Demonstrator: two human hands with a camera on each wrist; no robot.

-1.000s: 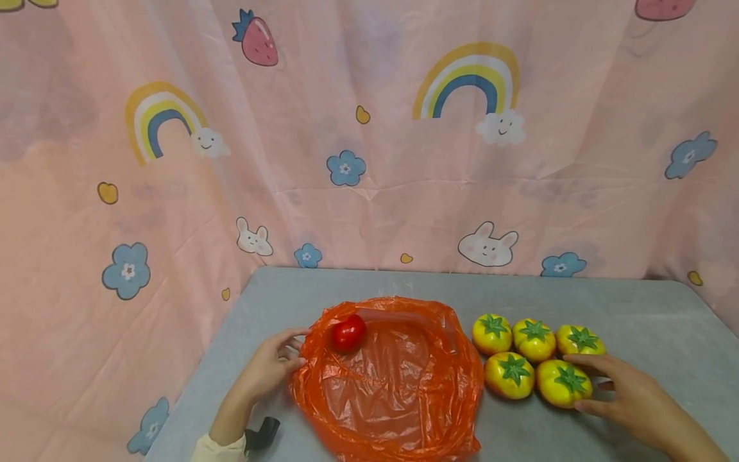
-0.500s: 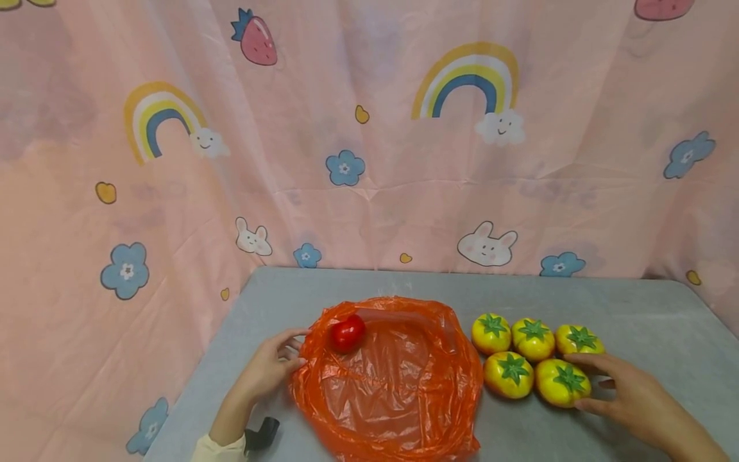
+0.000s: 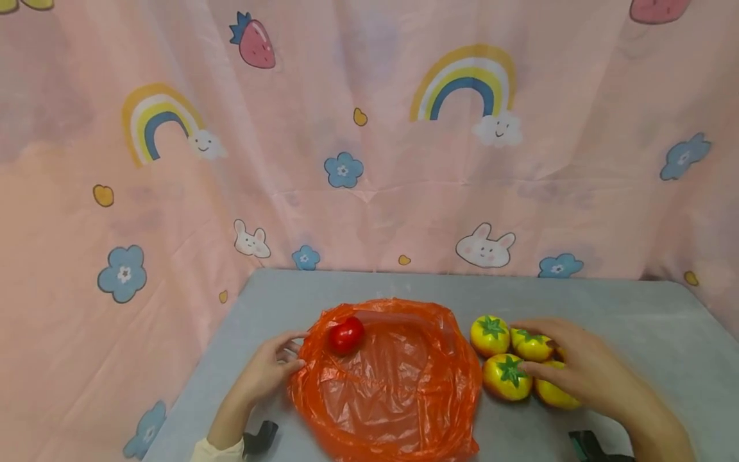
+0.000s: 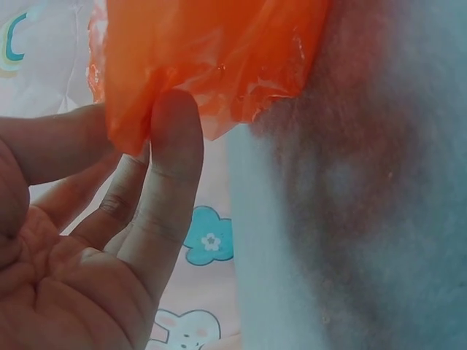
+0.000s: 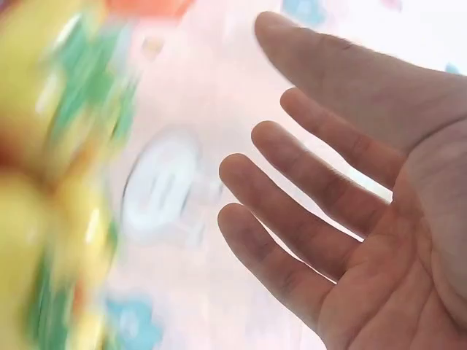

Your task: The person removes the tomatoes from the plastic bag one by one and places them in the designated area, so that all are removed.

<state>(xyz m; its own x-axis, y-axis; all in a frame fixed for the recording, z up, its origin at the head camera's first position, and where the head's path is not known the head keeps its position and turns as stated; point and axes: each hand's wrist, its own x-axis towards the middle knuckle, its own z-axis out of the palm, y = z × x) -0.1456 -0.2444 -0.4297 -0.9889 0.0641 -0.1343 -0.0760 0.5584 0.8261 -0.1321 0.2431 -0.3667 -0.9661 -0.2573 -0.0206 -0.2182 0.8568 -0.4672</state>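
An orange plastic bag (image 3: 381, 385) lies spread with its mouth facing up. My left hand (image 3: 268, 369) pinches its left rim between thumb and fingers; the left wrist view has the bag's edge (image 4: 211, 51) between them. Inside the bag, at the upper left, sits a shiny red round fruit (image 3: 346, 335). My right hand (image 3: 589, 366) is spread above several yellow fruits with green star-shaped tops, such as the front left yellow fruit (image 3: 507, 377). It partly covers those on the right. The right wrist view shows the fingers parted, nothing between them, and blurred yellow fruits (image 5: 29, 240) beside them.
All of this stands on a grey table (image 3: 312, 282). A pink curtain (image 3: 369, 212) with rainbows, flowers and rabbits hangs behind and to the left. Dark wrist-camera parts show below the left wrist (image 3: 261, 438) and below the right wrist (image 3: 594, 446).
My right hand has left the front right yellow fruit and moved left and up over the group. The left hand keeps its pinch on the bag, which stays in place.
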